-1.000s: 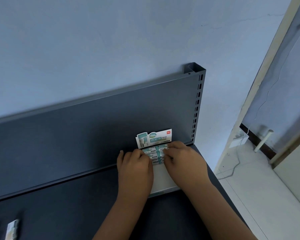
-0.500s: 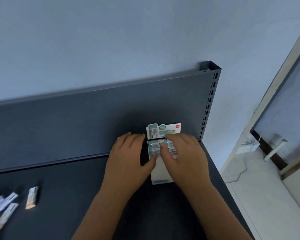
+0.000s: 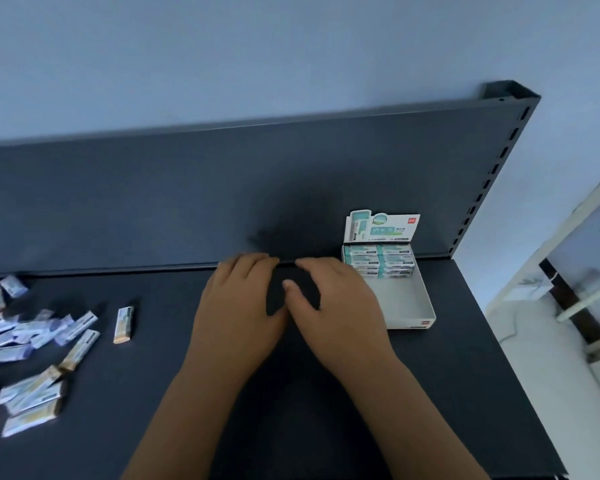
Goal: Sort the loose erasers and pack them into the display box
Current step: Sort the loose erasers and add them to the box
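Neither hand grips anything: we see the left hand (image 3: 243,306) and the right hand (image 3: 336,306) lying palm down side by side on the shelf, fingers loosely extended and empty, their inner edges touching near the thumbs. The right hand lies just beside the display box (image 3: 411,323) and covers its near left corner from this view. The box stands at the right end of the shelf, against the back panel, with its printed header card (image 3: 381,228) upright at the rear. We find the packed erasers (image 3: 378,263), in teal-and-white sleeves, stacked in two columns across the rear part of the box; the front part shows its white floor. We locate the loose erasers (image 3: 32,344) scattered in a heap at the far left of the shelf, well apart from the box, with a single eraser (image 3: 123,324) lying alone between the heap and the left hand. The dark shelf (image 3: 326,417) meets a dark back panel (image 3: 222,188), which ends on the right in a slotted upright (image 3: 496,161). Behind it we see a pale blue wall (image 3: 257,46), and to the right a light floor (image 3: 551,393).
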{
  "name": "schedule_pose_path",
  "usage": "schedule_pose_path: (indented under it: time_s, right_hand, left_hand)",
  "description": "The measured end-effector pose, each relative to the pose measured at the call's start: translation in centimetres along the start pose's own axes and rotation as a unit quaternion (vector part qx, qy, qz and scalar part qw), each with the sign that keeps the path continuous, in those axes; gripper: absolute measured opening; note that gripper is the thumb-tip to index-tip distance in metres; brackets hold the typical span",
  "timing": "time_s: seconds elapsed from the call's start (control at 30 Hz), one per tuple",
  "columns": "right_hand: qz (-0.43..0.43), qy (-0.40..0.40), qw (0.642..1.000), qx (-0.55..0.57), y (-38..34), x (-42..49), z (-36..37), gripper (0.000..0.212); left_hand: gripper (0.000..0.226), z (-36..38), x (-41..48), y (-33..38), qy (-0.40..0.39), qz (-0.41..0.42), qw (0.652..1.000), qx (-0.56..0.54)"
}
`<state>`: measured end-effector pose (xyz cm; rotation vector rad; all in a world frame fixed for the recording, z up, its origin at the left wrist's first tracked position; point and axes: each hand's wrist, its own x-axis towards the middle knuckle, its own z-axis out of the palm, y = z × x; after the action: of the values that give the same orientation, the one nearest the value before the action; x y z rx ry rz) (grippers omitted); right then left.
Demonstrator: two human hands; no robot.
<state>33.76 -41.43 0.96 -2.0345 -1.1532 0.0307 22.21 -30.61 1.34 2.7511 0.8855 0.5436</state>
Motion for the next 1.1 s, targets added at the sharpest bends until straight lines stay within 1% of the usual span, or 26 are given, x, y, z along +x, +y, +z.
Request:
schedule_pose_path:
  time_s: [0.1, 0.2, 0.37, 0.43, 0.53, 0.57, 0.73, 0.8, 0.87, 0.93, 1.0, 1.1]
  right_hand:
    - [-0.008, -0.022, 1.0, 0.002, -1.7, 0.0, 1.9, 0.047]
    - [0.002, -0.035, 0.999, 0.007, -3.7, -0.2, 4.7, 0.042]
    - [0.007, -0.056, 0.998, 0.027, -10.2, -0.7, 11.8, 0.041]
    - [0.008, -0.059, 0.998, 0.033, -13.7, -0.8, 15.5, 0.038]
    - [0.022, -0.061, 0.996, 0.058, -19.2, -1.2, 21.0, 0.036]
    - [0.025, -0.063, 0.996, 0.059, -20.9, -1.3, 22.5, 0.035]
    - [0.033, -0.071, 0.997, 0.025, -27.3, -1.8, 28.1, 0.031]
    - [0.036, -0.077, 0.996, -0.024, -29.2, -2.0, 29.8, 0.031]
    - [0.034, -0.086, 0.993, -0.077, -30.5, -2.4, 31.1, 0.025]
    - [0.027, -0.076, 0.993, -0.091, -31.3, -2.6, 32.0, 0.021]
    - [0.025, -0.056, 0.994, -0.092, -31.7, -2.7, 32.6, 0.017]
    - [0.023, -0.041, 0.994, -0.101, -32.3, -2.8, 33.5, 0.015]
  left_hand:
    - [0.059, -0.6, -0.5, -2.8, 0.013, -0.008, 1.0, -0.01]
    - [0.057, -1.6, -1.5, -5.8, 0.033, -0.018, 0.999, -0.022]
    - [0.053, -4.3, -4.3, -14.8, 0.026, -0.014, 0.999, -0.024]
    - [0.053, -5.8, -5.4, -19.3, 0.022, -0.017, 0.997, -0.067]
    - [0.043, -8.7, -6.7, -25.5, 0.015, -0.021, 0.984, -0.174]
    - [0.041, -9.6, -7.2, -27.3, 0.021, -0.02, 0.982, -0.188]
    - [0.033, -12.6, -9.6, -35.6, 0.029, -0.005, 0.981, -0.191]
    - [0.026, -13.4, -10.5, -38.8, 0.032, -0.024, 0.982, -0.184]
    - [0.023, -14.0, -11.4, -41.3, 0.041, -0.043, 0.982, -0.179]
    - [0.019, -14.3, -12.3, -43.1, 0.055, -0.066, 0.978, -0.189]
    - [0.022, -14.4, -13.1, -43.9, 0.055, -0.099, 0.969, -0.217]
    - [0.034, -14.0, -14.0, -44.1, 0.058, -0.155, 0.943, -0.287]
